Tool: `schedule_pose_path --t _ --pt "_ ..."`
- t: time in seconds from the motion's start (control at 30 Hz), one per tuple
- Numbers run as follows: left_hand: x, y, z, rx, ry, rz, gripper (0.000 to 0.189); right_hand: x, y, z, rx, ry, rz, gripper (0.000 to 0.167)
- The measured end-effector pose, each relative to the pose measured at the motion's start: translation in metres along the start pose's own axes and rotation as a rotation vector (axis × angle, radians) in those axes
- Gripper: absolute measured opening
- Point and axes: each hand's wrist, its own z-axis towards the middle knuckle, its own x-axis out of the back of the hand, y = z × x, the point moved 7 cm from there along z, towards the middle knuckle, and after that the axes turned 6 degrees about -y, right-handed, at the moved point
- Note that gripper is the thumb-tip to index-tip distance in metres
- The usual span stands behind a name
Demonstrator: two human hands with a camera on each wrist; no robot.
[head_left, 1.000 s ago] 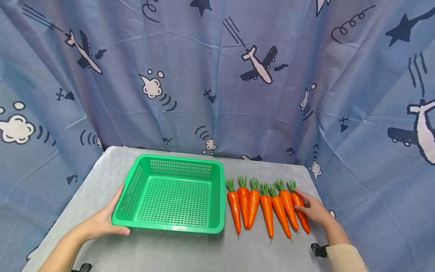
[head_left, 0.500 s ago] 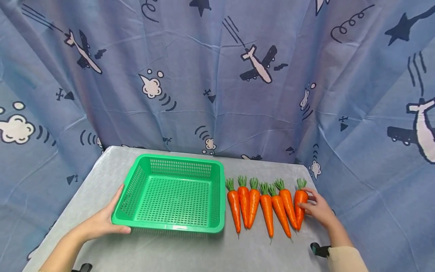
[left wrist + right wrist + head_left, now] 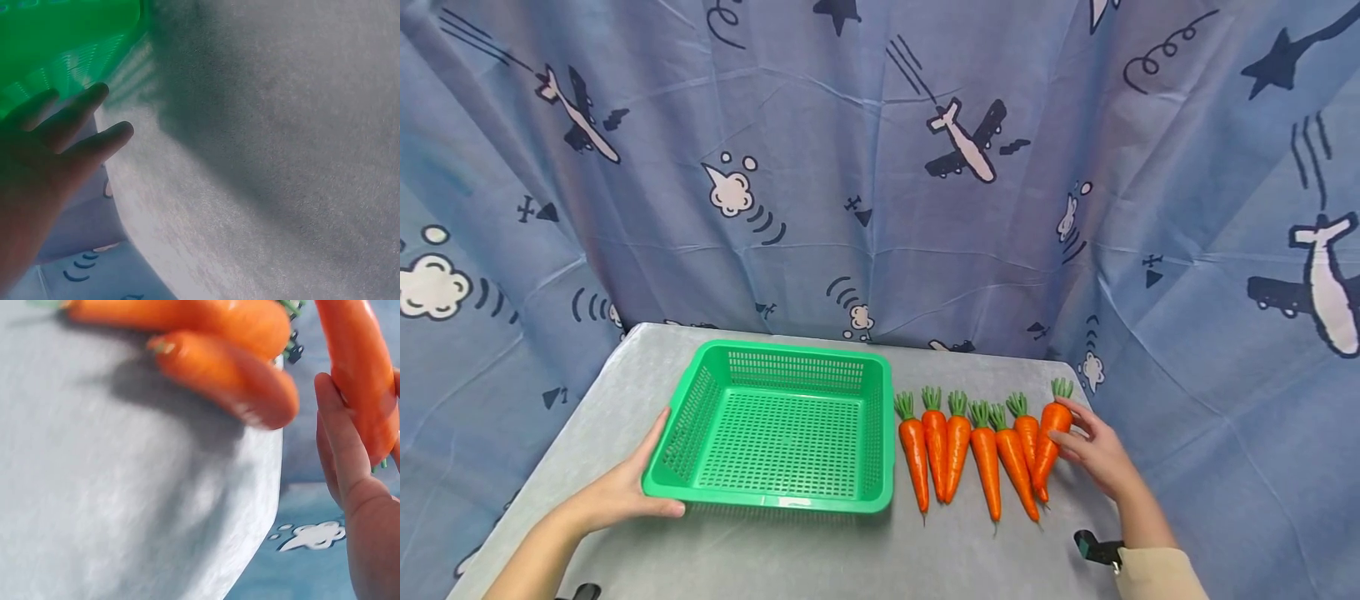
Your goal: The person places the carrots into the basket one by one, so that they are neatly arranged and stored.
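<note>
My left hand (image 3: 613,498) rests against the near left corner of the green plastic basket (image 3: 778,502). Its thumb lies along the front side just under the rim. In the left wrist view the fingers (image 3: 94,147) are spread and fairly straight beside the perforated wall. My right hand (image 3: 1103,460) holds an orange carrot (image 3: 1055,423) between thumb and fingers, green stem pointing away. That carrot is raised off the table and overlaps the neighbouring carrot (image 3: 1027,429) in the head view. Nothing lies in the basket.
Several more carrots lie side by side right of the basket, stems to the back, the leftmost carrot (image 3: 914,454) near its wall. A grey cloth covers the table (image 3: 790,558). Behind and beside it hangs a blue curtain (image 3: 820,167) with airplane prints.
My right hand has taken the rightmost carrot, drawn it up off the table, tilted it and shifted it slightly left over its neighbour. My left hand and the basket have stayed put.
</note>
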Motion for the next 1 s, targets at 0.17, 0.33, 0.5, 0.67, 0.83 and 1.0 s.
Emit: schedule_pose_path --t 0.17,0.33,0.5,0.67,0.83,1.0 --pt "0.000 0.001 0.001 -0.004 -0.004 -0.012 0.136 -0.009 -0.016 0.001 0.050 -0.011 0.010 0.068" --pt "0.001 0.002 -0.001 -0.013 -0.010 -0.027 0.136 -0.017 -0.029 0.005 0.073 -0.022 -0.034 0.070" --pt "0.001 0.002 -0.001 -0.011 -0.006 -0.020 0.136 -0.026 -0.044 0.007 0.107 -0.041 -0.028 0.070" --pt "-0.001 -0.002 -0.001 -0.001 -0.005 -0.024 0.135 -0.038 -0.059 0.013 0.150 -0.045 -0.071 0.069" --pt "0.000 -0.002 -0.001 -0.015 0.002 -0.037 0.134 -0.051 -0.072 0.020 0.165 -0.037 -0.073 0.067" --pt "0.000 0.001 0.000 -0.012 -0.006 -0.032 0.134 -0.067 -0.085 0.027 0.175 -0.031 -0.066 0.064"
